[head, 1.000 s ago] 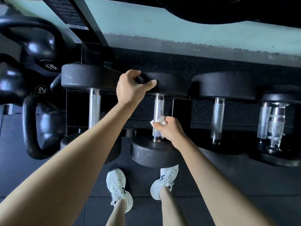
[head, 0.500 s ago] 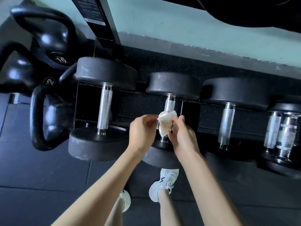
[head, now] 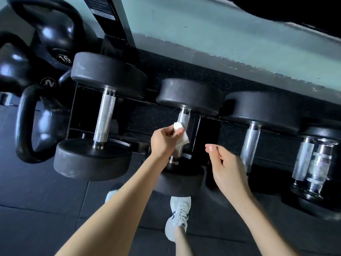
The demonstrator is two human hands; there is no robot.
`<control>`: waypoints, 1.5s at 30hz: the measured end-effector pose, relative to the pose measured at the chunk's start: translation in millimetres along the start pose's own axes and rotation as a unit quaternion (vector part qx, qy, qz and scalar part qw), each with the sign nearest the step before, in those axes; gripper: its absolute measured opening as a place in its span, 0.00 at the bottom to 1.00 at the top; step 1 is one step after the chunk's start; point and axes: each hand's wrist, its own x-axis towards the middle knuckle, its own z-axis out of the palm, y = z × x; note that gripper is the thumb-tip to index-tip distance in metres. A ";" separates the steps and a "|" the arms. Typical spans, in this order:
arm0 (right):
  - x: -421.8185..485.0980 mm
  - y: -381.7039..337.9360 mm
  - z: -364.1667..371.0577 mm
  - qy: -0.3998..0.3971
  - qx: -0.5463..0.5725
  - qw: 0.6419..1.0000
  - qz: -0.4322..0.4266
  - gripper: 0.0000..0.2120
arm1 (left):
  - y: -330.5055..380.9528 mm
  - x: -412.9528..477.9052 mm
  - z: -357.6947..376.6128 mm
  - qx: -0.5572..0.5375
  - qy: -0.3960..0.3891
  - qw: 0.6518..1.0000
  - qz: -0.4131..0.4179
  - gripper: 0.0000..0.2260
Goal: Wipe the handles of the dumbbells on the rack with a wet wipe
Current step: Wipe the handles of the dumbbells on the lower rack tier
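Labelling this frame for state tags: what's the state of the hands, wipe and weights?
middle dumbbell: racked, handle partly hidden behind the wipe
left hand: grips the wet wipe
wet wipe: crumpled, held at the middle handle; contact unclear
right hand: empty, fingers loosely curled, touching nothing
left dumbbell: racked, handle bare
right dumbbell: racked, untouched
kettlebells: at rest, far left

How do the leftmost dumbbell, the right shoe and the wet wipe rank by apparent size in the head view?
1. leftmost dumbbell, clearly largest
2. right shoe
3. wet wipe, smallest, though partly hidden in the left hand
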 end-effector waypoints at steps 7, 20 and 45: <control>-21.2 74.6 -18.8 -0.011 -0.371 0.913 -0.170 0.23 | 16.4 10.4 6.3 -0.037 0.008 0.999 0.026 0.10; -26.3 69.1 -14.1 0.058 -0.447 0.888 -0.095 0.27 | -2.7 -3.7 -10.1 0.171 0.011 0.980 0.098 0.11; -25.9 71.9 -7.1 0.080 -0.450 0.884 -0.104 0.25 | 5.5 -7.0 -14.4 0.237 -0.031 0.957 0.166 0.09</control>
